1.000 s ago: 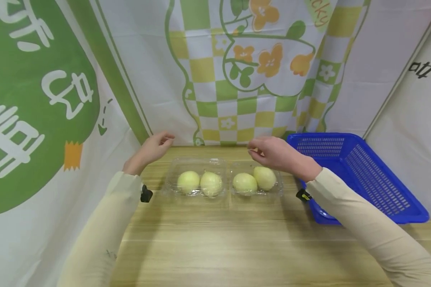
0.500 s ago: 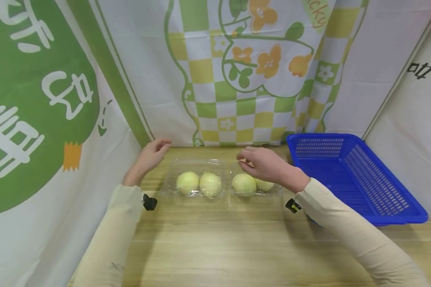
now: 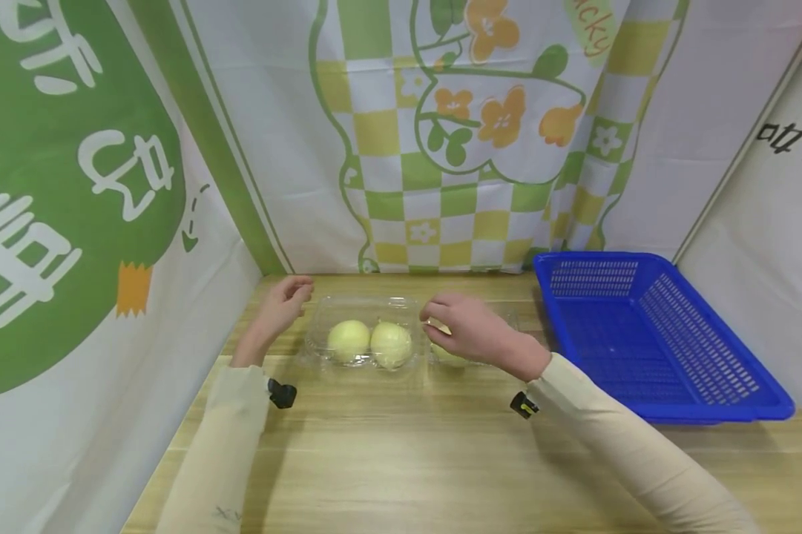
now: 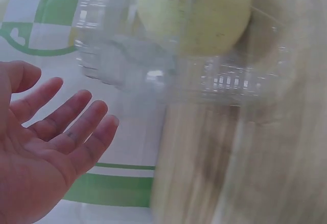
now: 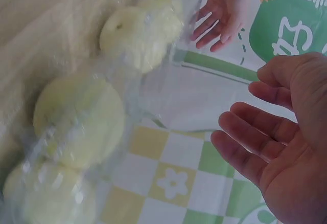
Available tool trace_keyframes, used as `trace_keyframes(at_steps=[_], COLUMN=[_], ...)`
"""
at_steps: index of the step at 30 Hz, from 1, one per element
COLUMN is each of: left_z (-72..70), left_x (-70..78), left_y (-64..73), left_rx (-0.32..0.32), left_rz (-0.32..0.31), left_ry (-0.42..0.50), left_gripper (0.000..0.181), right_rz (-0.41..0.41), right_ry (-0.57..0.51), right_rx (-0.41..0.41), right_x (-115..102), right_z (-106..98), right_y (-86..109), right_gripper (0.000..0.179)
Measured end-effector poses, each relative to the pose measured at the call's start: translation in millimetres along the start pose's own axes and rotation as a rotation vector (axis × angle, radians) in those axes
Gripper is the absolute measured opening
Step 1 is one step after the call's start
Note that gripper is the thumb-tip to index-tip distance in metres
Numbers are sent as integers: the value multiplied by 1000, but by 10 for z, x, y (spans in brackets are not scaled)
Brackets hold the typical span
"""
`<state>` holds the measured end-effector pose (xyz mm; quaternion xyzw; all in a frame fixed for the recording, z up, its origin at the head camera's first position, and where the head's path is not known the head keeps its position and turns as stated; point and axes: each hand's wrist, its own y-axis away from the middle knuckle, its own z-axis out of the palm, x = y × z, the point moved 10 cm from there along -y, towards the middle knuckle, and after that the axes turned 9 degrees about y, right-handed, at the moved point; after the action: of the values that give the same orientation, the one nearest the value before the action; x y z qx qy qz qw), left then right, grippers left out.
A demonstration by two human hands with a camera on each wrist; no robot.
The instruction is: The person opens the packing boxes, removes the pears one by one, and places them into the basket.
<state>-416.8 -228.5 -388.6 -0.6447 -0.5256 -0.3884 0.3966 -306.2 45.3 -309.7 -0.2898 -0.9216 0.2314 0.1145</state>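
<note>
Two clear plastic clamshell boxes stand side by side on the wooden table. The left box (image 3: 330,315) contains two pale yellow-green pears (image 3: 349,342), seen through its wall. My left hand (image 3: 280,308) hovers at that box's left, fingers loosely bent and holding nothing; a gap parts it from the plastic in the left wrist view. Over the right box (image 3: 513,320) is my right hand (image 3: 470,330), which hides most of the pears (image 3: 449,359) inside. Its fingers (image 5: 250,127) are relaxed and apart from the plastic in the right wrist view.
A blue perforated basket (image 3: 648,409) sits at the right of the table (image 3: 401,460). Behind the boxes hangs a patterned cloth curtain (image 3: 441,193). A printed cloth wall (image 3: 194,311) borders the left side.
My right hand has moved left and nearer, from beyond the right box's far corner to above it, covering its pears. My left hand has come slightly nearer. Boxes and pears stay put.
</note>
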Motion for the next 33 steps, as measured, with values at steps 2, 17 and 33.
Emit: trace_keyframes(at_steps=[2,17,33], left_z=[-2,68,125], left_x=[-60,-393,-730], left_y=[9,78,84], left_rx=[8,57,148], left_rz=[-7,-74,-181], left_ry=[26,246,312], left_gripper=[48,48,47], right_rz=[-10,-12,33], right_ry=[3,-26,-12], right_rx=[9,9,-54], right_x=[-37,-209,-288], right_z=[61,420,735], right_y=[-7,-25,30], right_gripper=[7,3,6])
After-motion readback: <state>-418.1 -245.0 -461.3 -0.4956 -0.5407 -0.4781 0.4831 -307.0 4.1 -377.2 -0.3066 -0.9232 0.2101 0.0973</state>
